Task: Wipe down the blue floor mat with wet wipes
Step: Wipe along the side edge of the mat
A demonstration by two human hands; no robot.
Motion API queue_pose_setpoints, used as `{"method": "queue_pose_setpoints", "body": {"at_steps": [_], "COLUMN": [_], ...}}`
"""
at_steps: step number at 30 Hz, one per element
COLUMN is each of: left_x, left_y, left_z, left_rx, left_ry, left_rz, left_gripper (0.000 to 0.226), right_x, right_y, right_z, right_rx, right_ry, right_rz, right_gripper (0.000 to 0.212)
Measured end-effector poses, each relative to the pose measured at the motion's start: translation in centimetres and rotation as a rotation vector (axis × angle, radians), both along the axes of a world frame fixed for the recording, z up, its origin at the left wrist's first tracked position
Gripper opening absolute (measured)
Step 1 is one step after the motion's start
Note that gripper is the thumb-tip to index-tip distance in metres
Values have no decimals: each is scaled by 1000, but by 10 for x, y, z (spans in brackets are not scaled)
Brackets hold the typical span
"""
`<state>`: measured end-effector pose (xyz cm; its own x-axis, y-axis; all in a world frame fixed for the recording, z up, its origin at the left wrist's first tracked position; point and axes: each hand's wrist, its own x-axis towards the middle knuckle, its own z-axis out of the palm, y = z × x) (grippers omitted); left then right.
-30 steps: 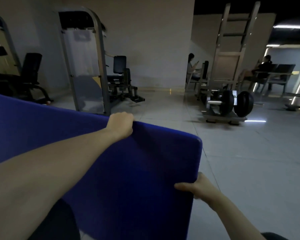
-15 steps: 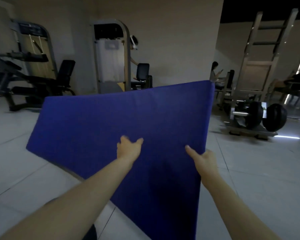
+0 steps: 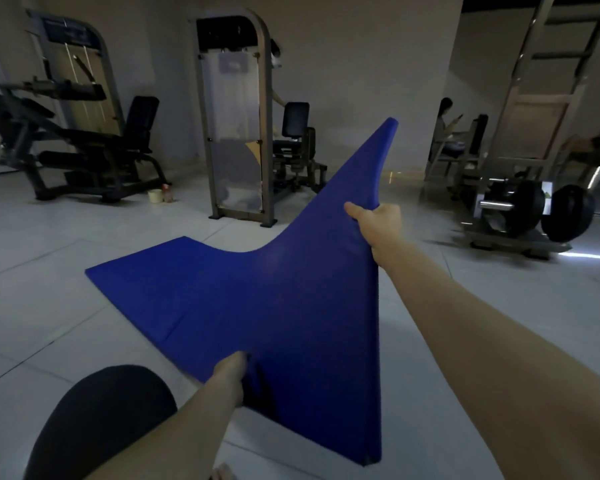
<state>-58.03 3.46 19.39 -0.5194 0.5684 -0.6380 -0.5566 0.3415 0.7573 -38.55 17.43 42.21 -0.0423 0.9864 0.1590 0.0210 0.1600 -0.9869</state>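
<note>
The blue floor mat (image 3: 257, 306) is a thick folding pad, its left half lying flat on the pale tiled floor and its right side lifted and bent upward to a raised corner. My right hand (image 3: 378, 220) grips the mat's raised right edge, thumb on the near face. My left hand (image 3: 229, 374) holds the near edge low down, fingers tucked under the mat. No wet wipes are visible.
A weight machine (image 3: 236, 116) stands just behind the mat, another machine (image 3: 66, 133) at far left with a small cup (image 3: 155, 195) beside it. A barbell rack (image 3: 527, 216) sits at right. A seated person (image 3: 445, 129) is at the back. My knee (image 3: 97, 417) is at bottom left.
The mat went from upright in front of me to mostly laid on the floor. My left hand dropped from its face to the near edge; my right hand stayed on the right edge.
</note>
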Motion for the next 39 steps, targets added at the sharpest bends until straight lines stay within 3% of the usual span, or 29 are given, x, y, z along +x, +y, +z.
{"method": "queue_pose_setpoints", "body": {"at_steps": [3,6,8,11,15,19,21,24,27,29,32,34,36,39], "left_x": [11,21,23,15,-2,2,9,5,-13,-23,-14,-4,0,-15], "left_y": [-25,-27,-17,13,57,88,99,110,108,108,93,80,72,72], "left_z": [0,-1,-1,6,28,22,34,81,137,173,201,176,121,22], "left_rx": [-21,-7,145,314,348,220,133,19,-4,114,510,684,574,158], "left_ry": [-52,-265,-376,-319,-258,-108,141,686,970,861,394,340,339,83], "left_rz": [56,73,77,124,130,50,-37,-297,-315,-122,175,221,187,329], "left_gripper": [68,85,62,28,32,43,31,8,11,20,56,63,63,56], "right_x": [2,14,27,50,85,121,133,126,102,81,55,57,75,85], "right_y": [4,8,5,-8,-33,-49,-53,-57,-47,-36,-16,-3,4,12], "right_z": [2,5,5,-5,-46,-113,-142,-167,-175,-176,-177,-186,-198,-210], "right_rx": [-49,-46,-23,-20,-280,-622,-694,-622,-462,-365,-339,-389,-476,-547], "right_ry": [57,48,25,-114,-278,-152,-41,74,192,287,405,375,232,-80], "right_rz": [-27,-38,-33,-85,3,-27,-126,-155,-78,-21,30,1,-28,-19], "right_gripper": [30,24,24,18,33,28,27,30,36,44,44,42,42,38]}}
